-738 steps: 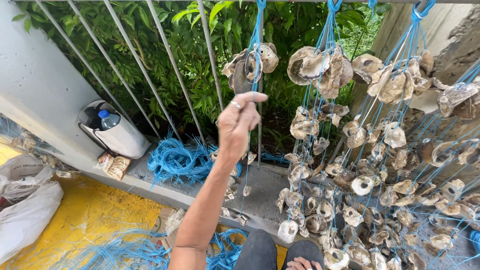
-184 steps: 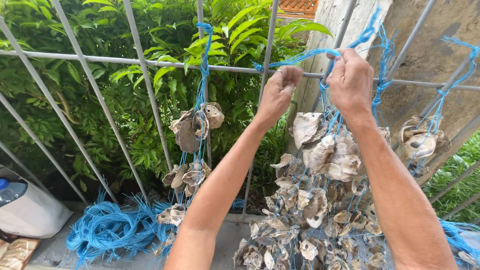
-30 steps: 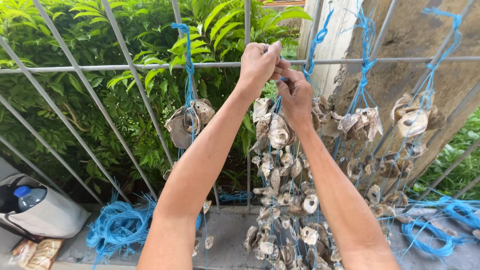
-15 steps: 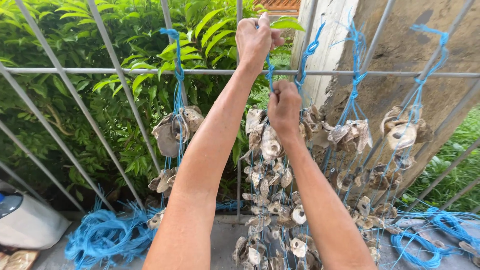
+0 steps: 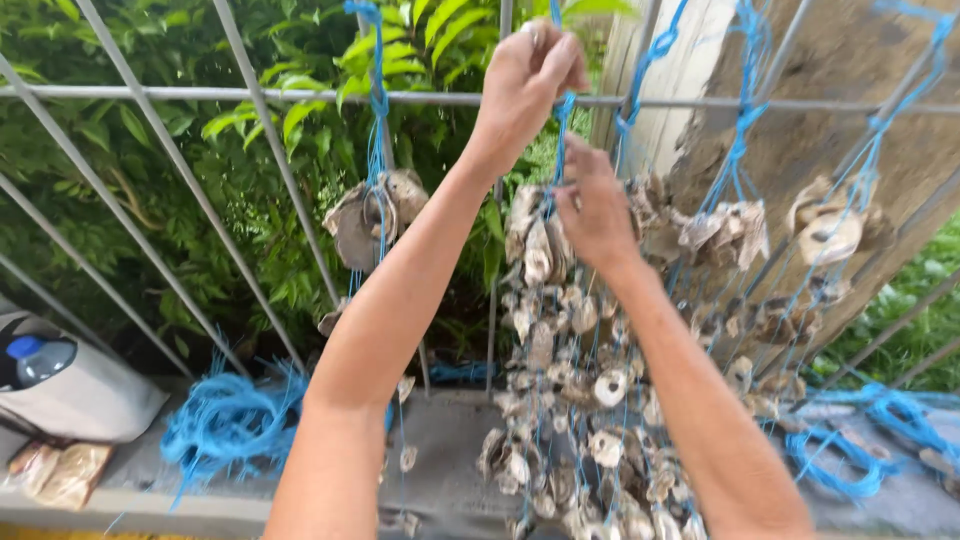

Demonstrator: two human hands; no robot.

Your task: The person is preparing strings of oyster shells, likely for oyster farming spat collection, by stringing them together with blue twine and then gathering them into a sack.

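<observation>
- Above our right hand, our left hand pinches the blue cord at the rail.
- Cord runs vertically between both; right fingers close on it, shell string hanging below.

Single head-worn view, close, facing forward at a metal railing, perhaps tilted slightly down.
</observation>
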